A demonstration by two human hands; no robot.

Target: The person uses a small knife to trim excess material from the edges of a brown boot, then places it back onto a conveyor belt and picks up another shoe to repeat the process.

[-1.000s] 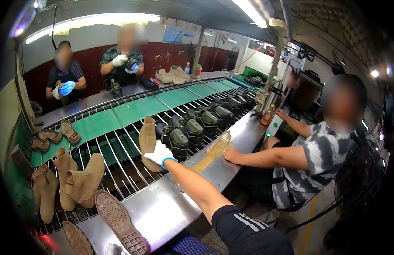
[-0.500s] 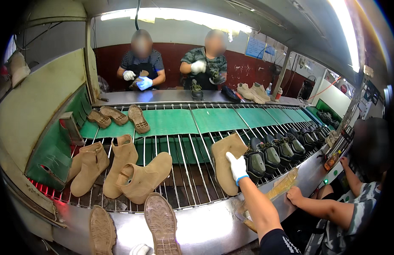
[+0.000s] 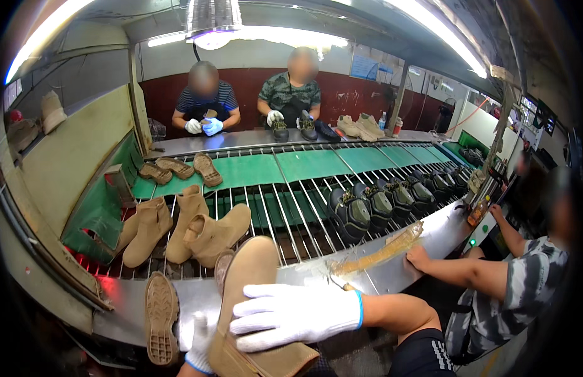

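Your right hand (image 3: 298, 317) has the tan boot (image 3: 257, 267) up close in front of you, gloved fingers laid long across its side, with the toe pointing up toward the rack (image 3: 296, 227) and the shaft down low by your lap. Can't see that thumb, so I wouldn't swear how firm the hold is. Your left hand (image 3: 199, 345) is right next to the boot, but most of it is behind the upper, so I can't tell if it's gripping or just steadying. That'd be my worry tbh: fairly straight fingers in a smooth-looking knit glove could let the boot twist or slide if the left isn't really holding. Also watch the toe, it covers part of a sole (image 3: 222, 267) behind it, and I can't tell if they touch; a swing that way might knock it. Same for the loose sole (image 3: 161, 317) lying tread-up on the metal ledge (image 3: 197, 295), just beside your left hand: a careless elbow or wrist could shove it off the near edge.
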